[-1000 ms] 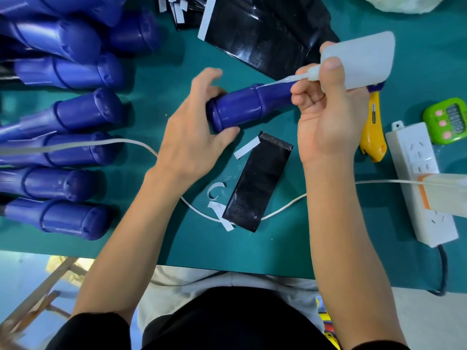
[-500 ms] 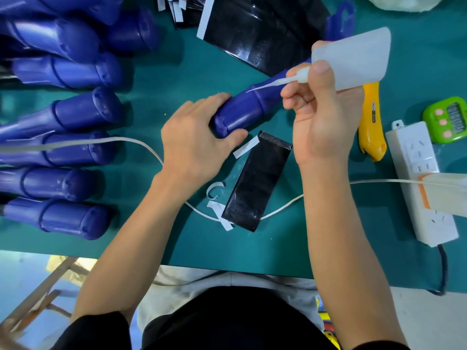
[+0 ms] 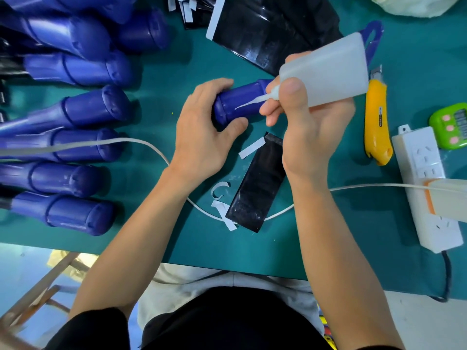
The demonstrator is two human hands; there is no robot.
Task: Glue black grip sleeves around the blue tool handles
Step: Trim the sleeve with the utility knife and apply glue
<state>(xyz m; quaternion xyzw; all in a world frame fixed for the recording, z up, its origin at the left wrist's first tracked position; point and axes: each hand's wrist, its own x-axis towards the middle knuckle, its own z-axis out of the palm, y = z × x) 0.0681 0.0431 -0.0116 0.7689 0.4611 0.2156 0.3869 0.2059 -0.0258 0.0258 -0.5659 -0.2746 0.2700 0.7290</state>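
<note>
My left hand (image 3: 202, 137) grips the butt end of a blue tool handle (image 3: 240, 102) lying across the middle of the green table. In my right hand (image 3: 303, 127) is a white glue bottle (image 3: 328, 72), gripped and tilted left, its thin nozzle tip touching the handle near the butt end. A flat black grip sleeve (image 3: 257, 188) lies on the table just below the handle, with white backing strips (image 3: 250, 150) beside it. The far part of the handle is hidden behind my right hand and the bottle.
Several more blue handles (image 3: 83, 114) lie in a row at the left. A stack of black sleeves (image 3: 265, 29) sits at the top. At the right lie a yellow utility knife (image 3: 376, 122), a white power strip (image 3: 424, 188) and a green timer (image 3: 452, 125). A white cable (image 3: 151, 147) crosses the table.
The bottle's nozzle has slid left along the handle toward its butt end. My left hand has closed round that end, and the handle has swung, its far end now pointing up right.
</note>
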